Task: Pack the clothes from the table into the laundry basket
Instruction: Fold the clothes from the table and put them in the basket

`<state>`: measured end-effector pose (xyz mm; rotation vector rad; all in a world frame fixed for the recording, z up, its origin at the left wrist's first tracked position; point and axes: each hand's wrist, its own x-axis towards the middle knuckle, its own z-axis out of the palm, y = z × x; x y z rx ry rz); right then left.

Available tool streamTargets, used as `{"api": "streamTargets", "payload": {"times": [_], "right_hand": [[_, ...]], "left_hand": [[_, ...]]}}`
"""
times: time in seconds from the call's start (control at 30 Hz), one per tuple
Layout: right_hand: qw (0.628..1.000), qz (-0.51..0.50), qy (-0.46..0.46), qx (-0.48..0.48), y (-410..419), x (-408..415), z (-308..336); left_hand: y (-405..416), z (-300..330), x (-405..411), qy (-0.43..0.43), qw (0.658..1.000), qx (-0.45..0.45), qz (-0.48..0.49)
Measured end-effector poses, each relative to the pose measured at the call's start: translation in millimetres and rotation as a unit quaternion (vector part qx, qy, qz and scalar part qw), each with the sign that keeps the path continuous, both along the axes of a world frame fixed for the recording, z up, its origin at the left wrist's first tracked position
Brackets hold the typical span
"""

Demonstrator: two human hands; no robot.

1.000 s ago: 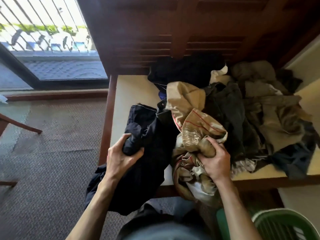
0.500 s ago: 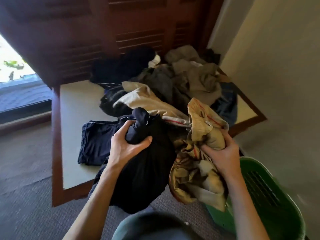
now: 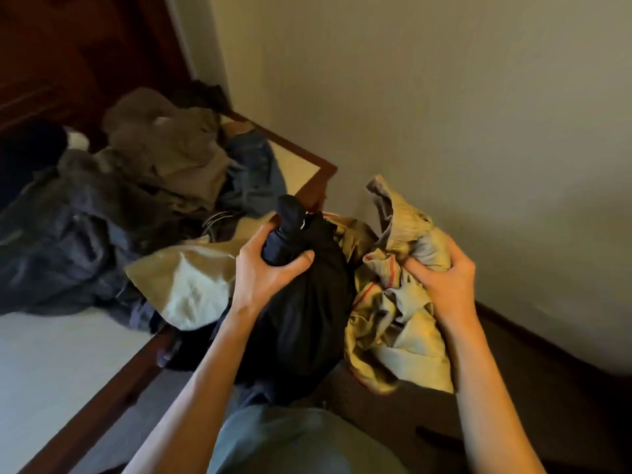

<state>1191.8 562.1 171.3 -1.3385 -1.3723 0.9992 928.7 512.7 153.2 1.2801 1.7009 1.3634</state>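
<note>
Both arms reached fwd, fingers curled. Left hand (image 3: 270,268) gripped dark garment (image 3: 301,323); right hand (image 3: 444,278) clutched tan garment (image 3: 393,323), w/ clothes pile (image 3: 136,186) left on table (image 3: 51,354).

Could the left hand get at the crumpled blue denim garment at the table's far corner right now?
Probably not as things stand: the left hand grips a bunched black garment. The blue denim garment lies uncovered, so the way looks free once that hand is emptied.

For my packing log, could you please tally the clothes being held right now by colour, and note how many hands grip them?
Black garment, gripped by the left hand: 1
Tan garment with red stitching, gripped by the right hand: 1
Hands gripping clothes: 2
Total held garments: 2
The heap on the table is too tangled to count.
</note>
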Motion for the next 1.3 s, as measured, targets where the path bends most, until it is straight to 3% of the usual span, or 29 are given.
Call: {"api": "streamTargets", "payload": {"times": [0.23,0.4,0.63,0.83,0.93,1.13,1.3], "right_hand": [[0.990,-0.138,-0.007,0.028,39.2,61.3,19.6],[0.980,-0.196,-0.026,-0.016,70.8,75.7,-4.3],[0.969,-0.173,-0.150,-0.097,103.1,51.0,-94.9],[0.929,-0.128,-0.243,-0.247,105.2,50.1,-163.8],[0.918,-0.116,-0.232,-0.299,102.7,58.2,-177.6],[0.924,-0.167,-0.199,-0.281,88.7,81.5,-169.7],[0.933,-0.156,-0.168,-0.278,79.7,98.7,-168.0]], "left_hand": [[96.9,8.9,40.0,0.001,0.991,0.043,-0.123],[150.1,-1.6,39.4,0.010,0.987,0.027,-0.158],[194.7,-22.4,12.5,0.011,0.984,-0.003,-0.176],[211.9,-50.2,21.7,0.027,0.977,-0.036,-0.206],[216.2,-67.8,33.0,0.040,0.976,-0.067,-0.201],[221.6,-88.3,66.7,0.055,0.971,-0.137,-0.187],[226.2,-110.0,103.8,0.065,0.942,-0.223,-0.241]]}}
